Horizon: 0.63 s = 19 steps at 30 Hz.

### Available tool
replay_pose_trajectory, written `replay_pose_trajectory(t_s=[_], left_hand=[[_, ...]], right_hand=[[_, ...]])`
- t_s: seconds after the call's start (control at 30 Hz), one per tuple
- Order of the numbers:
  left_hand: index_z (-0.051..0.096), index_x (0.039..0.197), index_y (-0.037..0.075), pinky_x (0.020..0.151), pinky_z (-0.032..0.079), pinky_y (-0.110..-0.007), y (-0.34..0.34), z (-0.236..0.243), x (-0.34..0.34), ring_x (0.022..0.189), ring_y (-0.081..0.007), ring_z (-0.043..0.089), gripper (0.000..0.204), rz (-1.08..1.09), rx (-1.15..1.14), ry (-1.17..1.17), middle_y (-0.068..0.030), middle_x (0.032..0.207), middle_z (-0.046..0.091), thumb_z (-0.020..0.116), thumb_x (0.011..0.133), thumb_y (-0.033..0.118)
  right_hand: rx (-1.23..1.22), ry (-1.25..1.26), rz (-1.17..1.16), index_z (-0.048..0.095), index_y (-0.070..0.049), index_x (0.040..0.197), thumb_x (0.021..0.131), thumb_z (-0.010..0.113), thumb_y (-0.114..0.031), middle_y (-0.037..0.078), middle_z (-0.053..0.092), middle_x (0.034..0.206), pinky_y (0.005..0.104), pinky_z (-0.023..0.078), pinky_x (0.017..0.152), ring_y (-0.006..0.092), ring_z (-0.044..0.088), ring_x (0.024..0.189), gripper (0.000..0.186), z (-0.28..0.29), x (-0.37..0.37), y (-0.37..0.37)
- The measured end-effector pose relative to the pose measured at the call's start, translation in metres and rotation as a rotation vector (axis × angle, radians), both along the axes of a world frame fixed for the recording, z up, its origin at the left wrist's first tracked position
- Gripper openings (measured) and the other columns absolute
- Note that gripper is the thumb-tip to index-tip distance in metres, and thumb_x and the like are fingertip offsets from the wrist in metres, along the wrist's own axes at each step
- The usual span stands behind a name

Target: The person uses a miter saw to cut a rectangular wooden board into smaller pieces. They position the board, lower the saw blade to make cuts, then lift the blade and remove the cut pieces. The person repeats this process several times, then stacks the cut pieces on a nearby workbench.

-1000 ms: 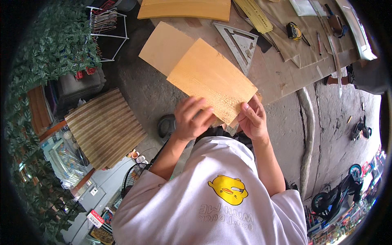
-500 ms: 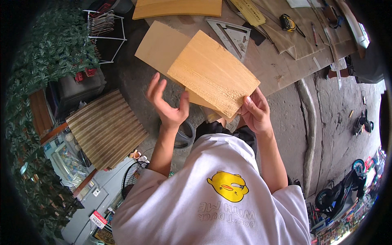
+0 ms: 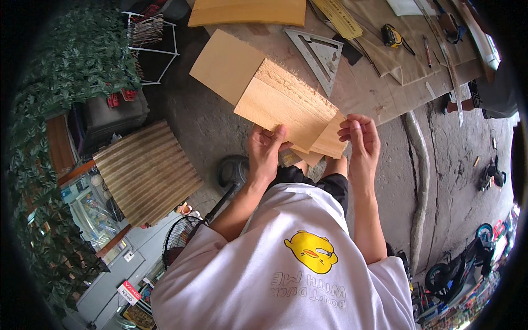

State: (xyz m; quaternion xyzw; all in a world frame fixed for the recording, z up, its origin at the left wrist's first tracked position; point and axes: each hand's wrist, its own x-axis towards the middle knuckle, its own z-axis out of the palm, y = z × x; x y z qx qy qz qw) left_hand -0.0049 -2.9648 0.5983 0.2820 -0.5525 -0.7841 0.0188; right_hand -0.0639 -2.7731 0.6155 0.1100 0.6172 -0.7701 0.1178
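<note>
My left hand [image 3: 265, 154] is closed on the near edge of a rectangular wooden board [image 3: 286, 107], thumb on its top face and fingers beneath. A rough, splintered band runs along the board's far edge. Under it, a smoother tan board [image 3: 228, 66] sticks out at the far left. More pale wood [image 3: 330, 140] shows below at the right; how these pieces join is hidden. By that right end is my right hand [image 3: 362, 140], its fingers loosely curled and its thumb off the wood. The fingertips are close to the wood's edge; whether they touch it is unclear.
Across the far worktable [image 3: 374, 99] lie a metal speed square [image 3: 319, 55], a yellow tape measure [image 3: 392, 36], a pencil [image 3: 427, 52], a long metal ruler [image 3: 448, 60] and a curved wooden piece [image 3: 247, 12]. A corrugated panel [image 3: 148, 173] and a fan [image 3: 181, 236] stand at left.
The top board has been turned, so its rough band moved from the near side to the far edge. My left hand has taken hold of it; my right hand has let go.
</note>
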Motion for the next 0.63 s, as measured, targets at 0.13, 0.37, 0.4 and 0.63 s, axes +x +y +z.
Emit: replay_pose_trajectory(t_s=[0.13,0.37,0.4,0.63], left_hand=[[0.049,0.123,0.006,0.077,0.063,-0.037,0.013,-0.005,0.009,0.1,-0.0176,0.065,0.035,0.018,0.133,-0.011,-0.0073,0.111,0.062,0.064,0.093,0.016],[0.05,0.121,0.008,0.079,0.062,-0.037,0.018,-0.013,0.021,0.101,-0.017,0.064,0.032,0.036,0.19,-0.036,-0.0056,0.113,0.061,0.064,0.093,0.017],[0.05,0.12,0.008,0.079,0.062,-0.037,0.017,-0.014,0.022,0.101,-0.0168,0.064,0.032,0.035,0.19,-0.038,-0.0053,0.113,0.06,0.064,0.093,0.017],[0.05,0.122,0.011,0.078,0.061,-0.035,0.016,-0.017,0.026,0.103,-0.0165,0.063,0.034,0.026,0.19,-0.043,-0.0034,0.115,0.06,0.065,0.093,0.019]], right_hand=[[0.006,-0.081,0.064,0.056,-0.001,0.113,0.101,0.052,-0.02,0.004,0.062,0.097,0.0254,0.048,0.074,0.0109,0.059,0.085,0.023,-0.032,0.013,0.0],[-0.131,-0.156,0.129,0.053,0.0,0.119,0.1,0.054,-0.021,0.004,0.063,0.098,0.0249,0.048,0.075,0.0093,0.058,0.086,0.028,-0.04,0.025,-0.007],[-0.122,-0.148,0.143,0.053,0.0,0.119,0.1,0.054,-0.021,0.003,0.063,0.098,0.0248,0.048,0.074,0.0092,0.058,0.086,0.028,-0.043,0.025,-0.006],[-0.081,-0.135,0.191,0.054,-0.001,0.12,0.1,0.055,-0.02,0.003,0.064,0.098,0.025,0.047,0.076,0.0091,0.057,0.084,0.028,-0.055,0.026,-0.005]])
